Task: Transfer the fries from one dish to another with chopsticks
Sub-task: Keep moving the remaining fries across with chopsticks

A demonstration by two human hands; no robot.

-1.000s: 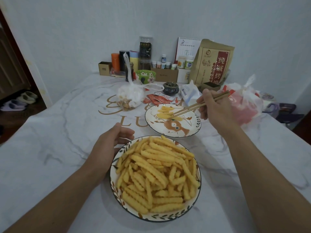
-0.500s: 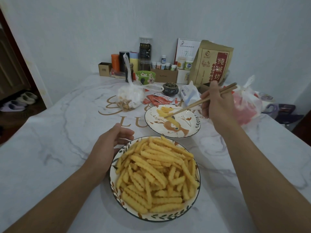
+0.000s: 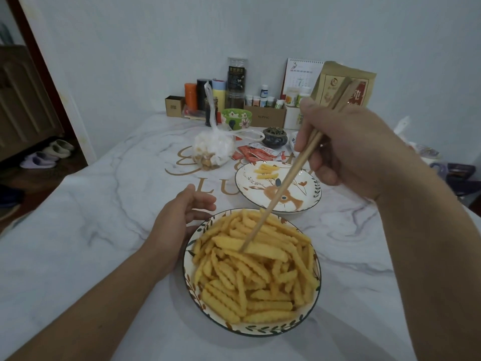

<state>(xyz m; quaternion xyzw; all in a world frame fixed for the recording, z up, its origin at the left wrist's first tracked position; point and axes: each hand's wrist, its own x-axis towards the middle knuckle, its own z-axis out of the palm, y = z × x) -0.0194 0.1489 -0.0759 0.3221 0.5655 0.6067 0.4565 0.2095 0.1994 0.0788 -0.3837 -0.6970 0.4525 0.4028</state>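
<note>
Reaching into the heaped near dish (image 3: pixel 194 287), a pair of wooden chopsticks (image 3: pixel 281 190) is held by the right hand (image 3: pixel 346 155), the fingers curled round the upper shafts. The tips are seen down among the fries (image 3: pixel 257 277) near the middle of the pile, resting on or against one long fry; whether that fry is actually pinched between the tips cannot be told. The left hand (image 3: pixel 179 225) is set against the near dish's left rim, fingers loosely bent toward it and thumb raised, apparently steadying it without clamping anything. Just behind the near dish, the far dish (image 3: pixel 309 201) with a deer pattern is shown holding only a few transferred fries (image 3: pixel 266 171) at its back edge, so the job is judged to be barely begun. A pick-up step appears to be in hand. Next, the tips would need to be closed firmly on a single fry, which is then to be lifted clear of its neighbours and carried level across to the far dish. A tied plastic bag (image 3: pixel 213 149) is seen on the tabletop (image 3: pixel 91 230) beyond the near dish.
</note>
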